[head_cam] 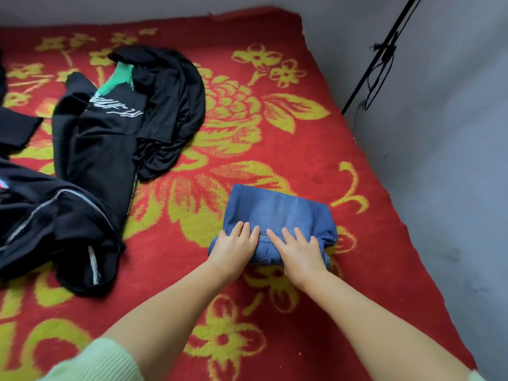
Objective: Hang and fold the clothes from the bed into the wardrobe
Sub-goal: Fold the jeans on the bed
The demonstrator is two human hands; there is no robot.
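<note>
A folded pair of blue jeans [277,210] lies on the bed, right of centre. My left hand [235,247] presses flat on the near left part of the bundle with its fingers straight. My right hand [298,251] presses flat on the near right part, fingers spread. Both palms face down on the denim. A heap of black clothes [90,160] lies spread over the left half of the bed, one piece showing white lettering and a green patch.
The bed carries a red blanket with yellow flowers [261,127]. A grey wall [439,160] runs along its right side and far end. A black rod with a looped cord [382,59] leans against the wall at the upper right.
</note>
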